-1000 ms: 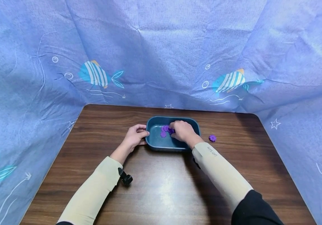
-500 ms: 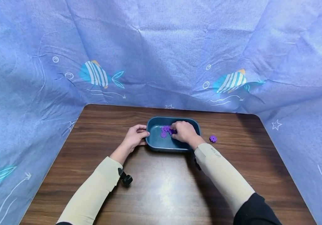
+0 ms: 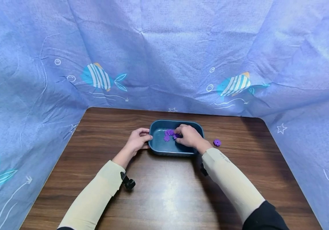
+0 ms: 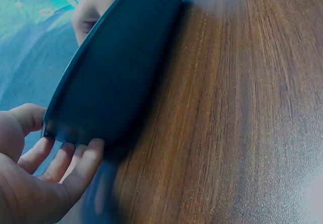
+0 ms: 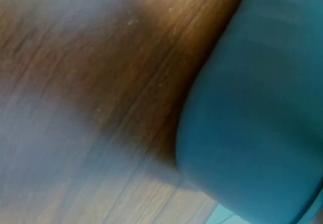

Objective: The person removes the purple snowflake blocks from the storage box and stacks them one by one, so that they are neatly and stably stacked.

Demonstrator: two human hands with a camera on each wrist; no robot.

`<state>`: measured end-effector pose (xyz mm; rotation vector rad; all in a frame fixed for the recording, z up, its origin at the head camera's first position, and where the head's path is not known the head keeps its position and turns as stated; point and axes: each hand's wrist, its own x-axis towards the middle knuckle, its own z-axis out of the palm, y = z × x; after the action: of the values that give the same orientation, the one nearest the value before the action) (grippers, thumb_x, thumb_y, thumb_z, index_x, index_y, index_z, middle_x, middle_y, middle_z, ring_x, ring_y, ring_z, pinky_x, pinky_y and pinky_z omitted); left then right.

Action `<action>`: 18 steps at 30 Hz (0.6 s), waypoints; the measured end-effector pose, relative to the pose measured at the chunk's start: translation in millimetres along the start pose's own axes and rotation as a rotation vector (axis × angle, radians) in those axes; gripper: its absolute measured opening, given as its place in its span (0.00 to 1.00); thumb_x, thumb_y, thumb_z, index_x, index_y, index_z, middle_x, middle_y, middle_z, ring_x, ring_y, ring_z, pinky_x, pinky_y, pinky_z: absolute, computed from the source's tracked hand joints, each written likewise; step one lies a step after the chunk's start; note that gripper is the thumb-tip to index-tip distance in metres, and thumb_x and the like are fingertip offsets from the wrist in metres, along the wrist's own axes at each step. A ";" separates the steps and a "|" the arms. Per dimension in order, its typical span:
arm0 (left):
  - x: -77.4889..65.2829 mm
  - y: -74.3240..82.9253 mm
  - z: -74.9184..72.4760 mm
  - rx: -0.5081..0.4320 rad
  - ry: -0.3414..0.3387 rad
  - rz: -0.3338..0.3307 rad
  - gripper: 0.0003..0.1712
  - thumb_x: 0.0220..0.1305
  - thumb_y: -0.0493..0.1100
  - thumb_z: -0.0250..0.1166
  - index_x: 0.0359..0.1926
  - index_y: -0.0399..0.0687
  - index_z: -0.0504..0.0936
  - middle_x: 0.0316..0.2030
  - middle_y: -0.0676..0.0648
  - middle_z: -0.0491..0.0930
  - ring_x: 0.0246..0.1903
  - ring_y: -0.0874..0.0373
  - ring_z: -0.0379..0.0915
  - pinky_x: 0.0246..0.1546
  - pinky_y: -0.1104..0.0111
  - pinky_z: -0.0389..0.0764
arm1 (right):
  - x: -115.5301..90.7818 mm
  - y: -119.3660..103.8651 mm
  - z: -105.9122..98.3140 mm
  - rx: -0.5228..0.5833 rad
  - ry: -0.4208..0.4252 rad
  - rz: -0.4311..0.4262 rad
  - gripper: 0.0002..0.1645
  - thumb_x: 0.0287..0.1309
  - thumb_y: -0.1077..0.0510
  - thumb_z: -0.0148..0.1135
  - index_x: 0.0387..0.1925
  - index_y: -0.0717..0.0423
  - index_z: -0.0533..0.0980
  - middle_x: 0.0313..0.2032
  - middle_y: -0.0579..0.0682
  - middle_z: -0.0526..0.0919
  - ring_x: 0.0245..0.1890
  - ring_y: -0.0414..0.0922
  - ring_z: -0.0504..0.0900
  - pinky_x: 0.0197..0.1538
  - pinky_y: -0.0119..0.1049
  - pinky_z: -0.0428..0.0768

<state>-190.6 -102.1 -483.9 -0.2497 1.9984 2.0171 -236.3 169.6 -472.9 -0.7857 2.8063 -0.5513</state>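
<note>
A dark teal plastic box point(image 3: 164, 147) stands near the back of the table. My left hand point(image 3: 137, 139) grips its left end, thumb at the rim and fingers against the outer wall; the left wrist view shows this grip on the box point(image 4: 106, 77) closely. Several purple flower-shaped pieces point(image 3: 167, 138) lie on the box floor. Reaching over the near right side, my right hand point(image 3: 189, 135) has thumb and fingers curled about a purple flower-shaped piece point(image 3: 175, 136). Only the box's outside point(image 5: 252, 113) and the table show in the right wrist view; that hand is out of it.
Another purple flower-shaped piece point(image 3: 217, 142) lies on the wooden table point(image 3: 101, 137), right of the box. A blue fish-printed cloth point(image 3: 164, 57) hangs behind the table and at both sides. A black wrist camera point(image 3: 128, 183) juts out from the left sleeve.
My right hand and forearm have shifted slightly right, and a purple piece shows more between thumb and fingers. My left hand and the box stay in place.
</note>
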 end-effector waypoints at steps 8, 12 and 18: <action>-0.4 0.9 0.6 0.002 0.002 -0.001 0.27 0.64 0.31 0.66 0.64 0.33 0.74 0.48 0.42 0.78 0.45 0.52 0.81 0.38 0.60 0.91 | -6.7 5.5 -9.2 0.071 0.057 -0.031 0.19 0.59 0.58 0.73 0.53 0.55 0.84 0.47 0.51 0.84 0.46 0.47 0.82 0.52 0.45 0.84; -0.9 1.1 0.7 0.005 0.004 0.003 0.27 0.65 0.31 0.66 0.64 0.33 0.74 0.49 0.41 0.78 0.44 0.52 0.81 0.38 0.59 0.91 | -10.3 7.0 -15.7 0.096 0.096 -0.044 0.20 0.58 0.60 0.74 0.52 0.58 0.84 0.45 0.52 0.84 0.46 0.49 0.83 0.52 0.47 0.85; -1.7 1.2 1.2 0.005 0.001 0.003 0.27 0.65 0.30 0.66 0.64 0.32 0.73 0.48 0.41 0.78 0.45 0.51 0.82 0.39 0.59 0.91 | -17.5 9.7 -24.7 0.106 0.131 -0.037 0.18 0.56 0.59 0.74 0.50 0.56 0.86 0.45 0.51 0.83 0.44 0.48 0.81 0.50 0.45 0.84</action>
<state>-189.3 -101.1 -482.2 -0.2477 2.0051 2.0143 -232.5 194.1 -453.0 -0.8089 2.8564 -0.7776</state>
